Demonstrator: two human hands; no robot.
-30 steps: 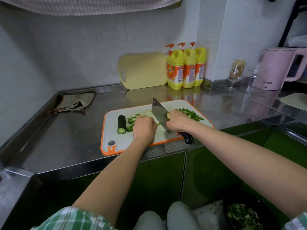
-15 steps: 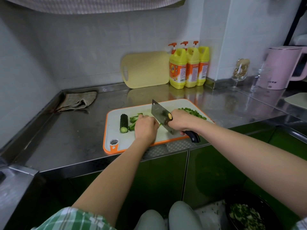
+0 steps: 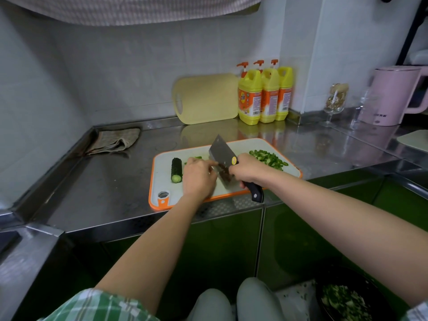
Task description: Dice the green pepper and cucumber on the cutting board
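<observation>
A white cutting board with an orange rim (image 3: 162, 181) lies on the steel counter. A dark green cucumber piece (image 3: 176, 169) lies at its left end. My left hand (image 3: 199, 177) curls over green strips (image 3: 196, 158) that it mostly hides. My right hand (image 3: 249, 169) grips the black handle of a cleaver (image 3: 221, 155), whose blade stands right beside my left fingers. A heap of diced green pieces (image 3: 268, 158) lies on the board's right part.
A yellow cutting board (image 3: 206, 98) leans on the back wall beside three yellow detergent bottles (image 3: 264, 93). A folded cloth (image 3: 113, 141) lies at back left. A glass (image 3: 335, 101) and pink kettle (image 3: 391, 96) stand at right. A dark bowl of greens (image 3: 347, 297) sits on the floor.
The cleaver has come down closer to my left fingers. My left hand has shifted slightly over the strips, covering more of them. The camera view has drifted a little.
</observation>
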